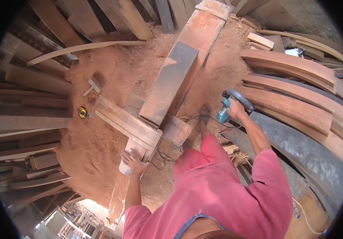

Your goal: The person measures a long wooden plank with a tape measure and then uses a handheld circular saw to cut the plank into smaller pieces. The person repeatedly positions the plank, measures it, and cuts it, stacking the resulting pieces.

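Head view: a person in a pink shirt [215, 191] stands over a low stack of timber on a floor of red sawdust [99, 131].
Left hand [133, 161]: spread flat, palm down, fingers splayed on the near end of a pale plank [129, 155]; it presses, it does not grip.
Right hand [235, 110]: closed round the handle of a blue circular saw [229, 104], held out to the right, clear of the stack and over the curved boards.
Plank: its long axis runs from the lower left up toward the stack; the near end lies right under the left hand.
Cross board [127, 122]: lies across the plank just beyond the left hand, slanting from upper left to lower right.
Beam [169, 83]: dark and grey, its near end rests on the cross board, its length running away to the upper right on a longer reddish board [209, 24].
Key relation: the stack lies ahead and left of the saw; the left hand touches it, the right hand is well apart from it.
Cable [161, 153]: thin, dark, trailing on the sawdust near the feet.
Curved boards [295, 103]: piled along the right.
Tape measure [83, 112]: yellow and black, on the sawdust to the left, well apart from both hands.
Far left: stacked planks [28, 115] along the wall.
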The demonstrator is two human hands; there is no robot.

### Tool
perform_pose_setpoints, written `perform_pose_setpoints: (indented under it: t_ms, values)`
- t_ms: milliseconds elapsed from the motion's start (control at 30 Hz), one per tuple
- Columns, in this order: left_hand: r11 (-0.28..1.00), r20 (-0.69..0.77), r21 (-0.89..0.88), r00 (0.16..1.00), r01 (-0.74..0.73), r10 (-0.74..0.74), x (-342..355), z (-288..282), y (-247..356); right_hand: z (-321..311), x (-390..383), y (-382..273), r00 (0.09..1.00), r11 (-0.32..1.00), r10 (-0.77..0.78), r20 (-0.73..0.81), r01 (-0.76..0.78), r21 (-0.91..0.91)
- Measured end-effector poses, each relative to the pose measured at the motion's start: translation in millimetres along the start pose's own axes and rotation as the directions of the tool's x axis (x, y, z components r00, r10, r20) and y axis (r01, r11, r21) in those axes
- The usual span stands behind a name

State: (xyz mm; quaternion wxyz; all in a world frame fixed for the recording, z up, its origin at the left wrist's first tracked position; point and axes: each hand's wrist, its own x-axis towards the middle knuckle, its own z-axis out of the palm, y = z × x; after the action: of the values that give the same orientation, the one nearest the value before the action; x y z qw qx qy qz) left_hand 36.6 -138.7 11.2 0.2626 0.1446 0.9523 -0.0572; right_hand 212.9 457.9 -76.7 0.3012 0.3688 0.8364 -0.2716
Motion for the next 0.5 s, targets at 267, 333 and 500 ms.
perform_pose_setpoints:
  t_ms: [267,333,500]
  values:
    - [0.956,-0.196,0.023,0.936,-0.293,0.292,1.3,8.9,-19.5,52.9,170.0,42.3,0.999,0.968,0.022,0.028,-0.014,-0.251]
    - [0.949,-0.195,0.030,0.930,-0.313,0.313,5.0,4.9,-15.7,63.1,212.8,56.9,0.999,0.951,0.025,-0.027,-0.033,-0.308]
    - [0.943,-0.149,0.047,0.931,-0.331,0.334,5.9,-2.7,-16.0,95.2,297.3,85.9,0.995,0.892,0.097,0.011,-0.082,-0.444]
